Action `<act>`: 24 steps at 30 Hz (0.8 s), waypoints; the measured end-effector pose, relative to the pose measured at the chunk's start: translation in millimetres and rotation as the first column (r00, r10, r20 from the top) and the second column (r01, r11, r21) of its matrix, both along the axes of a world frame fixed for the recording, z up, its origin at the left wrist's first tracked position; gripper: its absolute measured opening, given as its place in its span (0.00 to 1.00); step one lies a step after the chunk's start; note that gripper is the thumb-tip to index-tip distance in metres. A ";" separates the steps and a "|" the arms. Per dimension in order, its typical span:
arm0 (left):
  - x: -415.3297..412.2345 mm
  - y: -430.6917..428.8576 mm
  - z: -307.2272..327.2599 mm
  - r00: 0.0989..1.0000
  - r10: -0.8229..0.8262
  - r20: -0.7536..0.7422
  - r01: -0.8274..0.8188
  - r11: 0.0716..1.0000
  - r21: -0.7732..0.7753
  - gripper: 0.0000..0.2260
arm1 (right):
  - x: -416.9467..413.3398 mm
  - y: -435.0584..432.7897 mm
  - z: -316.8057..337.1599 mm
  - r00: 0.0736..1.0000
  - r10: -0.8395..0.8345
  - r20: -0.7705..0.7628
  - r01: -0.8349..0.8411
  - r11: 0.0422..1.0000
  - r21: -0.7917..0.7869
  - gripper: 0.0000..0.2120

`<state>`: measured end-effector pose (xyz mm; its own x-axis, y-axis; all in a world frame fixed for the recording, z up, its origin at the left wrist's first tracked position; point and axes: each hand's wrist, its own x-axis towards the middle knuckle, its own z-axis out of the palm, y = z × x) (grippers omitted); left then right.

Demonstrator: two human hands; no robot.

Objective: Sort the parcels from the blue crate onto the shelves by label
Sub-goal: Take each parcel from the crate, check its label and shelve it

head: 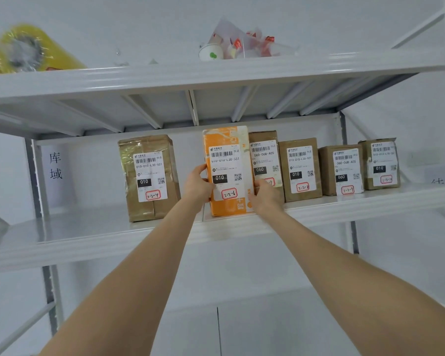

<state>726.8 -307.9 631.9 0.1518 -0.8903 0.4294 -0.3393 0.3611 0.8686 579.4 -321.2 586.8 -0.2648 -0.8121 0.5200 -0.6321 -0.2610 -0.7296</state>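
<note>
An orange parcel (226,140) with a white label marked 010 and 3-2-6 stands upright on the white shelf (93,232). My left hand (197,185) grips its left edge. My right hand (263,195) grips its lower right corner. To the left stands a taped brown parcel (149,176) labelled 010 and 3-2-4. Right of the orange one runs a row of brown parcels: one marked 060 (265,155) partly hidden behind it, one marked 010 and 3-2-8 (300,169), another 060 (341,170), and a 010 (380,163). The blue crate is out of view.
The shelf above (165,75) carries yellow tape rolls (28,50) and a paper cup with wrappers (231,47). A paper sign with handwritten characters (55,165) hangs at the left post. A gap lies between the 3-2-4 parcel and the orange one.
</note>
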 end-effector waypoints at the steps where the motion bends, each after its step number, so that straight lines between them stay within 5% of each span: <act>1: -1.0 3.0 1.5 0.999 0.015 0.029 -0.015 1.000 0.004 0.28 | 0.0 2.0 -0.4 0.999 -0.019 -0.034 0.019 1.000 0.000 0.16; 4: -1.8 9.5 18.1 0.948 0.202 0.246 -0.171 0.975 -0.145 0.30 | -2.4 6.6 0.4 0.970 -0.115 -0.216 0.102 0.992 -0.074 0.24; 9: -12.3 10.3 59.1 0.693 0.532 0.486 -0.201 0.790 -0.579 0.31 | 2.7 18.3 5.1 0.850 -0.199 -0.487 0.064 0.958 -0.280 0.30; 15: -27.7 -0.8 69.7 0.336 0.621 0.708 -0.129 0.775 -0.619 0.33 | 12.7 21.4 -4.5 0.734 -0.173 -0.657 -0.033 0.957 -0.288 0.28; 24: -32.7 -11.2 68.8 0.437 0.591 0.678 -0.116 0.785 -0.609 0.27 | 19.9 4.8 -6.9 0.699 -0.164 -0.696 0.001 0.974 -0.227 0.28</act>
